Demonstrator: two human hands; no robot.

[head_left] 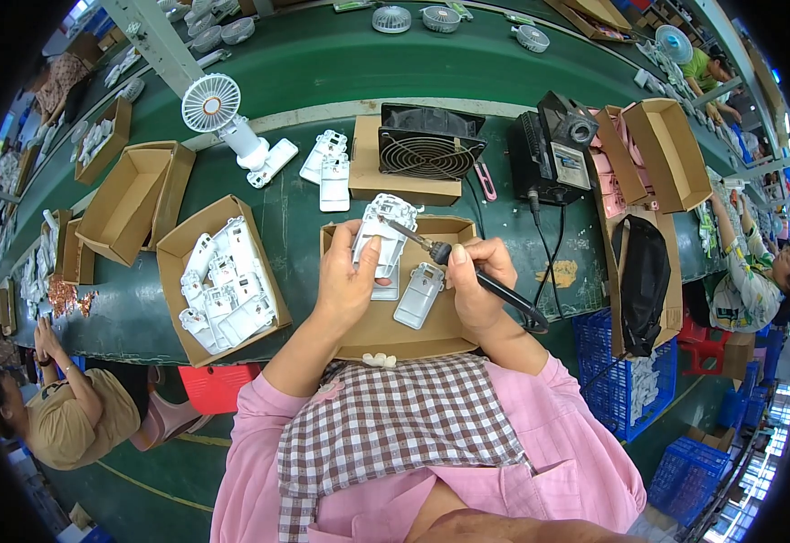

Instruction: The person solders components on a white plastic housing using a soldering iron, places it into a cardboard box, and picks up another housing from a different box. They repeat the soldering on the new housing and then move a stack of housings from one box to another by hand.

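We are holding a white plastic part in our left hand; it is sitting between our thumb and fingers, over a cardboard tray. Our right hand is closing snugly around a soldering iron. Its thin tip is pointing up and left at the part, but we cannot tell if it is touching. Both our arms are reaching forward and bending in toward each other. Another white piece is lying in the tray, below the iron. A black fan is standing just past the tray, and a box of white parts is sitting on our left.
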